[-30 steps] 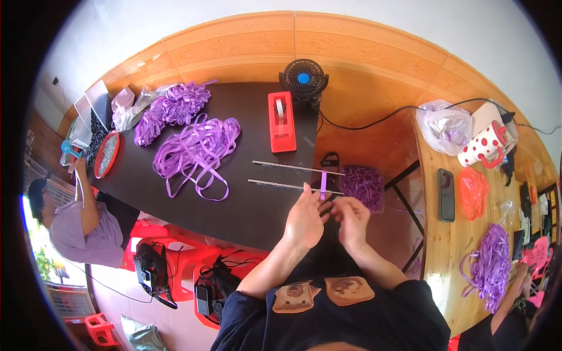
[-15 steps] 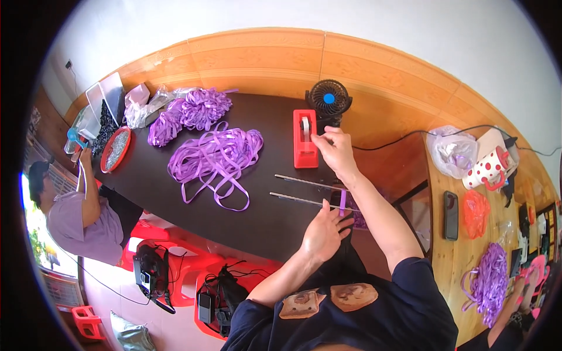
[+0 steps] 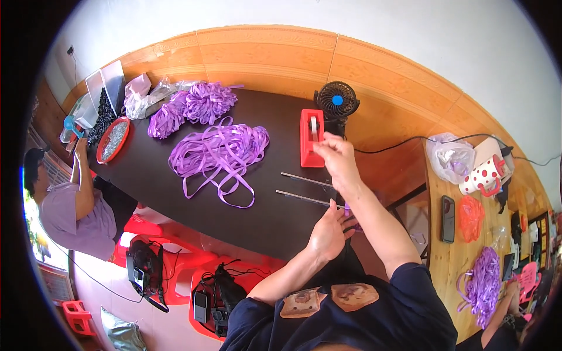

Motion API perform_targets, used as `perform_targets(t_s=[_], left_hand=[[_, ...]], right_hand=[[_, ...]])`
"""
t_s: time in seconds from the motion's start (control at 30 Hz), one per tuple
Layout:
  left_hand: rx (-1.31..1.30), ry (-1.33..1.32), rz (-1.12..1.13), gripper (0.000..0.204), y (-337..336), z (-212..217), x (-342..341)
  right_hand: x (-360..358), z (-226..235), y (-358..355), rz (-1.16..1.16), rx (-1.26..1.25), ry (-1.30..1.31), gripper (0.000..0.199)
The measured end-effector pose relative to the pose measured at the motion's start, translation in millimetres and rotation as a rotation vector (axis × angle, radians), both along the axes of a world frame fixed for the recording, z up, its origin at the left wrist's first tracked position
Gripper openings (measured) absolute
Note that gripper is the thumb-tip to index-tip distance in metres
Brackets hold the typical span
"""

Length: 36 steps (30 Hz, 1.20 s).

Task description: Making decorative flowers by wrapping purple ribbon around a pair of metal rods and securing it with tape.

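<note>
Presently, the right hand [image 3: 338,155] is at the near end of the red tape dispenser [image 3: 306,153], which stands toward ten o'clock from it; this grip looks narrow, thumb and fingers bent close together, but I cannot tell whether they meet or hold anything. A small black fan [image 3: 336,100] with a blue centre stands just beyond the dispenser, at one o'clock from it. The left hand [image 3: 329,234] is nearer to the body, its grip wide and loose, with the fingers apart and partly bent. At one o'clock from this hand, just by its fingers, is a short strip of purple ribbon [image 3: 346,209], partly hidden by the right forearm [image 3: 383,219], so I cannot tell if the fingers touch it. Two thin metal rods [image 3: 301,198] lie side by side, apart from each other, at eleven o'clock from the left hand, over the dark worktop [image 3: 263,222]. Farther, at ten o'clock, a loose heap of purple ribbon [image 3: 211,152] rests on this worktop, and a thicker bundle [image 3: 208,102] is at eleven o'clock from the heap. A red tray [image 3: 121,146] with small silvery pieces is at nine o'clock from the heap, near a co-worker [image 3: 70,213] in a mauve top.
</note>
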<state>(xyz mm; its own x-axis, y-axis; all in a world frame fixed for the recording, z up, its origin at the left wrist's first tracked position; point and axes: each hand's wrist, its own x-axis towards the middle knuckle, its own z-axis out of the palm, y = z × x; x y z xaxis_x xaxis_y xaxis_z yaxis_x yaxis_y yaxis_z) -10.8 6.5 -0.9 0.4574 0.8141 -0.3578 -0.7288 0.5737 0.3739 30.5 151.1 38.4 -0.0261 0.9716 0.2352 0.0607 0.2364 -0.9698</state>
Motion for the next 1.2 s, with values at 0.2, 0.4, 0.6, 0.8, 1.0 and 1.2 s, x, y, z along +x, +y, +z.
perform_targets(t_s=[0.2, 0.4, 0.6, 0.8, 1.0, 1.2], left_hand=[[0.068, -0.008, 0.076, 0.061, -4.0, 8.5, 2.2], [0.061, -0.05, 0.009, 0.063, -3.3, -2.8, 0.2], [0.032, -0.021, -0.007, 0.07, -3.1, -2.8, 1.8], [0.069, 0.007, -0.007, 0.071, -2.4, -3.7, -0.4], [0.05, 0.033, -0.01, 0.07, -3.2, -1.6, -0.9], [0.038, 0.052, -0.009, 0.069, -4.2, 1.5, -1.0]], right_hand=[[5.8, -22.7, -27.3, 0.012, -0.023, -0.065, 0.015], [12.1, -54.9, -16.3, -0.071, 0.017, -0.211, 0.013], [34.4, -53.1, -7.0, -0.061, 0.0, -0.555, 0.009], [106.5, 8.4, -23.0, 0.518, -0.127, -0.205, 0.012], [138.4, -10.9, -28.8, 0.781, -0.194, -0.402, 0.008], [139.4, -24.4, -23.2, 0.818, -0.197, -0.457, 0.01]])
